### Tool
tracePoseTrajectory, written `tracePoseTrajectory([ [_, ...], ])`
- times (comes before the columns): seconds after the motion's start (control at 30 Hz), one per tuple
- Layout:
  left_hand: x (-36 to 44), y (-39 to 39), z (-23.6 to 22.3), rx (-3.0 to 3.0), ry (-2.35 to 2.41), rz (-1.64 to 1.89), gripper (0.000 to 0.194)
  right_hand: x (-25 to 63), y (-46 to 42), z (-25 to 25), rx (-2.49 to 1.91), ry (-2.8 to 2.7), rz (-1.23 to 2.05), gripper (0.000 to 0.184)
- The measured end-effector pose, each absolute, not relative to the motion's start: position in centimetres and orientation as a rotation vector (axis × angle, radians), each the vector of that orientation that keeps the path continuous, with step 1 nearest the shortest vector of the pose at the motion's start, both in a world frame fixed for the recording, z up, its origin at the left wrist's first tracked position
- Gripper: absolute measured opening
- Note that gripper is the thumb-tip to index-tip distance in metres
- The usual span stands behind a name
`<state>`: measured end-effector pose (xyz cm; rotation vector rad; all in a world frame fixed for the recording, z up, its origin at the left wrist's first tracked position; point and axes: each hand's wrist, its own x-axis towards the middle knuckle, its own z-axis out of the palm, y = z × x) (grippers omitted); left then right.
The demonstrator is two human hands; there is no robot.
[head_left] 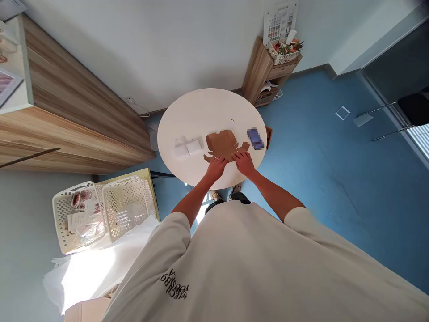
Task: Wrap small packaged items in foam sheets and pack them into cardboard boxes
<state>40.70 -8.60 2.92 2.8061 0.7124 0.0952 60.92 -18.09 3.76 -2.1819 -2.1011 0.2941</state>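
A brown cardboard box (224, 141), partly unfolded with its flaps spread, lies on the round white table (191, 109). My left hand (217, 167) is closed on its near edge, left of the middle. At the near right flaps, my right hand (244, 163) has its fingers bent over the cardboard. The fingertips are small in view, and my thumbs are mostly hidden. Left of the cardboard sits a small white box (193, 146). On the right side of the table lies a blurred blue-purple item (255, 138).
A tiny dark item (232, 119) lies beyond the cardboard. Behind the table stands a wooden side cabinet (256, 67) bearing a white basket (284, 57). At left are a long wooden cabinet (83, 85) and two perforated white baskets (125, 205) with plastic packaging.
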Motion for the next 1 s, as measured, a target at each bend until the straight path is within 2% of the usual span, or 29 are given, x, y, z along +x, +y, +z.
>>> tracePoseTrajectory([
  [0.13,40.4,-10.3,0.8,2.732,0.706,-0.072,0.039,60.4,-19.0,2.1,-2.243,-2.17,0.514,0.057],
  [0.3,40.7,-10.9,0.2,2.599,0.794,-0.311,0.035,60.3,-18.6,0.6,-2.23,-2.237,0.671,0.062],
  [0.53,41.5,-10.7,-0.7,2.473,0.958,-0.493,0.061,61.8,-18.0,-1.7,-2.162,-2.286,0.906,0.07],
  [0.67,41.7,-10.7,-1.4,2.456,1.033,-0.484,0.07,62.4,-17.6,-2.4,-2.114,-2.297,0.95,0.063],
  [1.0,42.9,-8.1,-1.8,2.424,0.978,-0.581,0.052,63.9,-15.2,-2.1,-2.049,-2.305,1.088,0.046],
])
